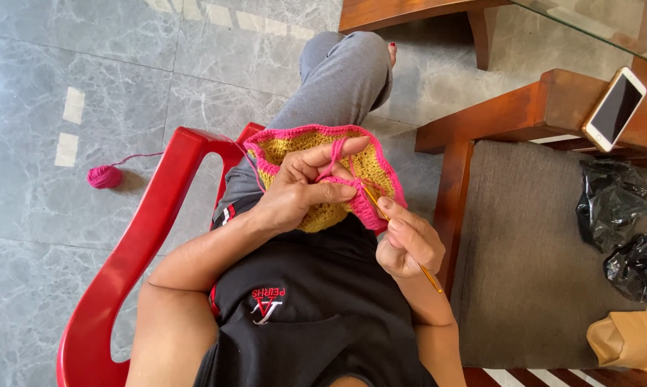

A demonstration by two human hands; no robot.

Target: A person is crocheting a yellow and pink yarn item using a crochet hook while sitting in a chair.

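Observation:
A yellow crochet piece with a pink border (303, 145) lies over my lap. My left hand (302, 188) grips its pink edge, with a pink yarn strand looped over the index finger. My right hand (409, 244) holds a thin golden crochet hook (381, 209) whose tip goes into the pink border next to my left thumb. The pink yarn runs left to a small pink yarn ball (105, 176) on the grey floor.
I sit on a red plastic chair (148, 229). To the right stands a wooden chair with a brown cushion (524, 251), bearing two black plastic bags (614, 201) and a brown paper bag (624, 338). A smartphone (614, 108) rests on its wooden arm.

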